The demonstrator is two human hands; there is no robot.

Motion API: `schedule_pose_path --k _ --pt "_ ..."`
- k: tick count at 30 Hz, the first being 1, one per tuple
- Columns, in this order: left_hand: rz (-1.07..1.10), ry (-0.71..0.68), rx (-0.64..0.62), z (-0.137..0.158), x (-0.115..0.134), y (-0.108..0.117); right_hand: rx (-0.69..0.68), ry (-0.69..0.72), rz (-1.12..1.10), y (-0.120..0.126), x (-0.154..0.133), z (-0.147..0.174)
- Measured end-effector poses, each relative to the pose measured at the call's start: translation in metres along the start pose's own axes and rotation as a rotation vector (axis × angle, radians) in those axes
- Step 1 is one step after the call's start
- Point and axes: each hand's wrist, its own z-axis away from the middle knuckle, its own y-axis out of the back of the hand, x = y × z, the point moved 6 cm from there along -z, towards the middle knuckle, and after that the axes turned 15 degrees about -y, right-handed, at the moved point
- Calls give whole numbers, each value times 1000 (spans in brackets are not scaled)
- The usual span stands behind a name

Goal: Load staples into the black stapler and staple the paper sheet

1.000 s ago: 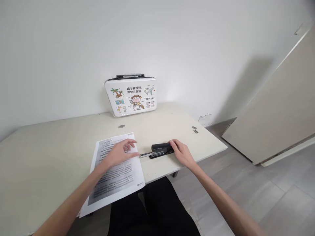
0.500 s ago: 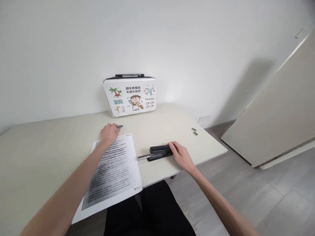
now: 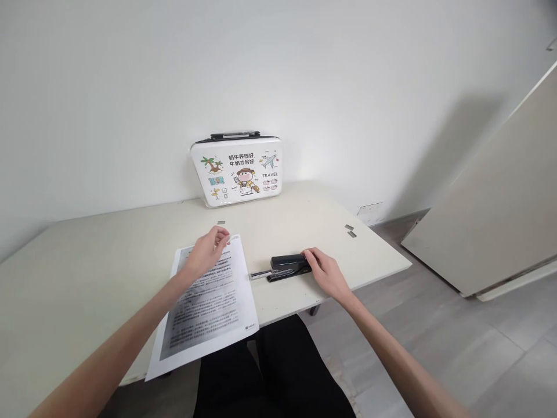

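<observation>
My left hand (image 3: 209, 251) hangs over the top of a printed sheet of paper (image 3: 209, 310), with thumb and fingers pinched together. Whatever may be between those fingertips is too small to make out. Just beyond them a short strip of staples (image 3: 221, 222) lies on the table. My right hand (image 3: 325, 271) grips the rear end of a black stapler (image 3: 288, 267), which rests on the table right of the paper. From the stapler's front a metal staple-loading slide (image 3: 260, 274) sticks out toward the sheet's right edge.
A white cartoon-printed travel case (image 3: 238, 171) stands against the wall at the back of the pale table (image 3: 96, 261). Two more staple strips (image 3: 350, 230) lie near the table's right side. A light panel (image 3: 487, 215) leans at the right, above the grey floor.
My left hand has drawn back from beside the staple strip and moved right, over the paper's top. The right hand stays on the stapler. The whole view has shifted slightly.
</observation>
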Motion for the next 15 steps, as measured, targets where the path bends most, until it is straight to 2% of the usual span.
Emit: schedule_pose_path --k 3,7,10,15 --pt "178 5 10 19 33 -8 7 1 11 0 1 0" --pt "284 43 -73 36 65 -21 12 4 20 -1 3 -1" --pt "278 32 -103 42 79 -26 7 1 24 -1 5 -1" --pt "187 -61 -110 47 91 -29 13 6 33 0 6 -1"
